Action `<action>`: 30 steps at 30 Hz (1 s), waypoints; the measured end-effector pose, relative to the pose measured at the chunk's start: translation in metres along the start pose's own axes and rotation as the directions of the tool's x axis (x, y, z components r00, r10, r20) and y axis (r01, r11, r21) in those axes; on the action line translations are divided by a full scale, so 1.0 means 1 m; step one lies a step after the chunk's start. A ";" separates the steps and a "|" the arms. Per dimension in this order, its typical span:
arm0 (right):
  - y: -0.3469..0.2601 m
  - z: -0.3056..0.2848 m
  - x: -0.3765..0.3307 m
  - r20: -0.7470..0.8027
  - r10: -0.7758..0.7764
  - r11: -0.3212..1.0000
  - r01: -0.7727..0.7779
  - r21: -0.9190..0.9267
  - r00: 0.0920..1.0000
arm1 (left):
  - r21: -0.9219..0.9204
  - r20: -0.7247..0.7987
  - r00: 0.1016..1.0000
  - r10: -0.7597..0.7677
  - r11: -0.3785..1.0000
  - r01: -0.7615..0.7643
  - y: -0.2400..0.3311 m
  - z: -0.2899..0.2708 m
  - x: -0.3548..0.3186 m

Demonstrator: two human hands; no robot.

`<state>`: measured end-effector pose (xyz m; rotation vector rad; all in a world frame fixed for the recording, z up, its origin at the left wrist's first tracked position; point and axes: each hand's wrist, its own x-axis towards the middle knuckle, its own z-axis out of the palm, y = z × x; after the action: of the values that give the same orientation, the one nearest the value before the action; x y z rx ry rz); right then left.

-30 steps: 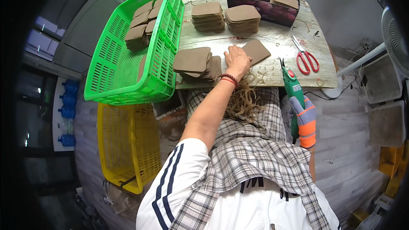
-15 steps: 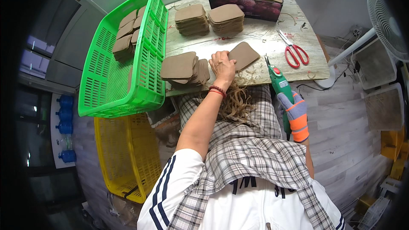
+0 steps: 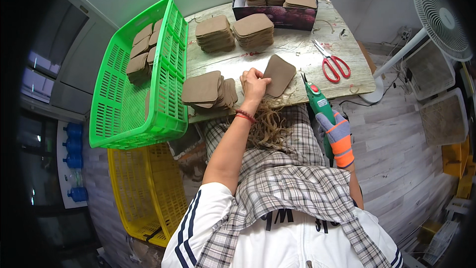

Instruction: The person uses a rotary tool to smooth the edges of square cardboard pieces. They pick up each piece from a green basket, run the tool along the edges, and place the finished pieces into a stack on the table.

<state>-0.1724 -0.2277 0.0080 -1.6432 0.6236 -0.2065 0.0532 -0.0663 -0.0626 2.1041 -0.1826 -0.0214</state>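
Brown cut piece point(image 3: 279, 74) lies flat near the table's point(image 3: 302, 49) front edge, the left hand point(image 3: 254, 83) closed on its near side. Gloved right hand point(image 3: 338, 136) grips the green cutter point(image 3: 320, 111) off the edge. Likely mid-trim; next the piece must meet the blade squarely

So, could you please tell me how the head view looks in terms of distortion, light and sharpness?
Head view: strong fisheye, so the table edges and green crate bow outward; black vignette round the rim, heaviest at left; a bright ceiling light flares at top left; even light on the left hand, soft shadows, no obvious motion blur.
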 end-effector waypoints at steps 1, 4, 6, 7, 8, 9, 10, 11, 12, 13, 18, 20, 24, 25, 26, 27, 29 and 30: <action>0.001 0.000 0.001 0.002 0.006 1.000 -0.006 0.006 1.000 | -0.178 0.080 0.992 -0.095 0.978 0.108 0.000 -0.002 0.002; 0.001 0.000 0.001 -0.011 -0.014 0.999 0.013 -0.046 1.000 | -0.819 0.218 0.967 -0.133 0.514 0.255 0.008 -0.007 -0.012; -0.003 0.001 -0.001 -0.020 -0.033 0.998 0.032 -0.055 0.999 | -0.952 0.244 0.960 -0.136 0.157 0.264 0.031 -0.012 -0.024; -0.005 0.003 -0.002 -0.015 -0.041 0.999 0.040 -0.035 0.999 | -0.961 0.255 0.957 -0.140 0.068 0.267 0.037 -0.012 -0.027; -0.008 0.005 -0.004 -0.011 -0.048 0.999 0.048 -0.014 0.999 | -0.963 0.267 0.953 -0.143 -0.021 0.267 0.041 -0.011 -0.029; -0.011 0.006 -0.005 0.002 -0.031 0.999 0.031 0.014 1.000 | -0.957 0.280 0.949 -0.143 -0.112 0.266 0.046 -0.009 -0.031; -0.015 0.007 -0.007 0.014 -0.015 0.999 0.015 0.041 1.000 | -0.946 0.297 0.946 -0.131 -0.172 0.273 0.051 -0.009 -0.032; -0.018 0.008 -0.008 0.026 0.001 0.998 -0.003 0.069 1.000 | -0.949 0.283 0.953 -0.105 -0.171 0.263 0.055 -0.007 -0.033; -0.021 0.009 -0.010 0.030 -0.015 0.998 0.013 0.064 0.999 | -0.952 0.270 0.960 -0.079 -0.171 0.254 0.059 -0.004 -0.034; -0.024 0.009 -0.012 0.034 -0.032 0.998 0.029 0.059 0.999 | -0.955 0.256 0.965 -0.053 -0.170 0.244 0.061 -0.003 -0.035; -0.035 0.012 -0.018 0.026 -0.061 0.997 0.060 0.048 0.998 | -0.893 0.304 0.950 -0.069 -0.368 0.260 0.073 0.000 -0.037; -0.036 0.013 -0.018 0.034 -0.069 0.996 0.067 0.057 0.997 | -0.880 0.296 0.952 -0.078 -0.409 0.240 0.073 0.002 -0.035; -0.037 0.011 -0.019 0.075 0.000 0.991 -0.011 0.137 0.997 | -0.876 0.300 0.953 -0.050 -0.411 0.254 0.080 0.004 -0.038; -0.038 0.012 -0.019 0.070 -0.002 0.991 -0.008 0.130 0.998 | -0.875 0.303 0.952 -0.041 -0.408 0.261 0.081 0.005 -0.038; -0.039 0.012 -0.019 0.065 -0.003 0.992 -0.005 0.123 0.998 | -0.874 0.306 0.951 -0.031 -0.406 0.268 0.080 0.006 -0.039; -0.040 0.012 -0.020 0.060 0.000 0.992 -0.008 0.129 0.998 | -0.874 0.314 0.949 -0.018 -0.397 0.281 0.079 0.008 -0.041; -0.041 0.011 -0.021 0.050 0.008 0.990 -0.015 0.141 0.999 | -0.873 0.330 0.944 0.008 -0.378 0.308 0.075 0.012 -0.043; -0.040 0.010 -0.020 0.054 0.004 0.990 -0.011 0.141 0.999 | -0.881 0.332 0.943 0.019 -0.352 0.317 0.074 0.013 -0.045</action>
<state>-0.1729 -0.2071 0.0485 -1.5045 0.5615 -0.1957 -0.0018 -0.1082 -0.0082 0.1921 0.0599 -0.4467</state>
